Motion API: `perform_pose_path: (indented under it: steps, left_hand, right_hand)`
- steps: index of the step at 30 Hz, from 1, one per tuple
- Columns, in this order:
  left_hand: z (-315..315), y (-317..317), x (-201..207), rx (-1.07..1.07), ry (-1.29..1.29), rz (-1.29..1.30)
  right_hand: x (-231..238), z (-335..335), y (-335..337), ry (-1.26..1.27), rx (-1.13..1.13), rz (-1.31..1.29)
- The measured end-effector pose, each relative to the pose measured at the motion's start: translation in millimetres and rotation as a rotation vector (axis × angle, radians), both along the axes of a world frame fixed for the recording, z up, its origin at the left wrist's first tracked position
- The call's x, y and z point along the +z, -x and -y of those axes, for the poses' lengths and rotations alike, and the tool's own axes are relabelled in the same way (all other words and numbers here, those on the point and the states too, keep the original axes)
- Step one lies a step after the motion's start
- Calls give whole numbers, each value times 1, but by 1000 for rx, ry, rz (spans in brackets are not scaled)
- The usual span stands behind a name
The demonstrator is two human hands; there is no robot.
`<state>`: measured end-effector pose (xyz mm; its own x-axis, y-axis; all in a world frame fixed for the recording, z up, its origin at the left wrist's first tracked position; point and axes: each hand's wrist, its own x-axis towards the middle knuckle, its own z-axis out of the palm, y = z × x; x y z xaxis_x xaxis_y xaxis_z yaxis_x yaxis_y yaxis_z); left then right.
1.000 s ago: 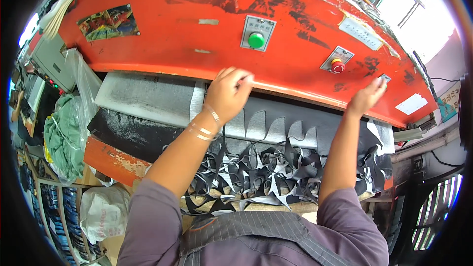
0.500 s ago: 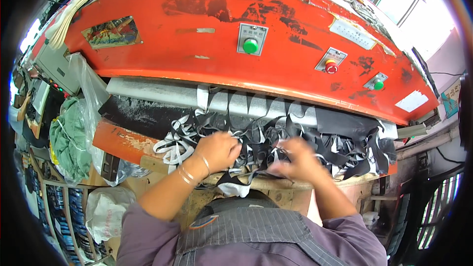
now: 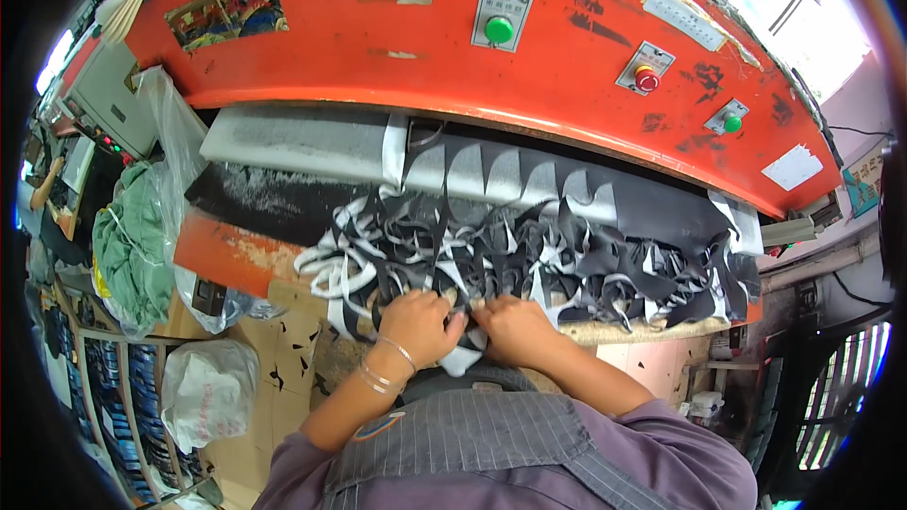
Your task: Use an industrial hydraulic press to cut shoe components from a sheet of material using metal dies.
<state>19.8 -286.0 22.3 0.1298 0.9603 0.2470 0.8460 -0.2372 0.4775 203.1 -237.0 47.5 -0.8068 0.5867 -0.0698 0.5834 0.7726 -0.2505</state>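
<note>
A tangled heap of black-and-white cut strips (image 3: 576, 269) lies along the front of the machine bed. At its near edge, my left hand (image 3: 420, 326) is closed on some strips, with its fingertips partly hidden among them. Close beside it, my right hand (image 3: 520, 329) grips strips too, fingers curled down into the pile. A pale end of material (image 3: 460, 360) hangs between and below the two hands. Behind the heap, a black sheet (image 3: 661, 191) with a row of curved, pointed cut edges lies over a grey-white board (image 3: 302, 144).
Above the bed stands a red machine front (image 3: 312, 66) with a green button (image 3: 498, 30), a red knob (image 3: 646, 79) and another green button (image 3: 732, 123). To the left are a green sack (image 3: 142, 246), a white plastic bag (image 3: 210, 395) and a rack (image 3: 123, 406) of dark blue items.
My right hand has come left and down, close to my left hand, which has dropped slightly toward me. My view has tilted down, showing more of the board and cut sheet.
</note>
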Motion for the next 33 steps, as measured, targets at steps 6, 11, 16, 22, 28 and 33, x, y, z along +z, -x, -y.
perform_pose_path:
  steps: [6, 11, 16, 22, 28, 33]
  left_hand:
    - [-63, 42, 47, -46, 380, 86]
    - [-148, 65, 3, 166, -84, -47]
    - [-152, 73, -9, 50, -62, -46]
    - [-206, 80, 2, 95, -6, 392]
    - [-247, 58, -51, 94, -151, 213]
    - [-249, 63, -42, 62, -72, 326]
  right_hand:
    - [51, -144, 23, 589, -135, -235]
    - [22, -224, 160, 251, -619, -105]
    - [11, -266, 152, 395, -650, -287]
    - [21, -284, 111, 222, -708, -149]
    - [-23, -276, 47, -31, -250, -257]
    - [-40, -274, 43, -153, -162, -389]
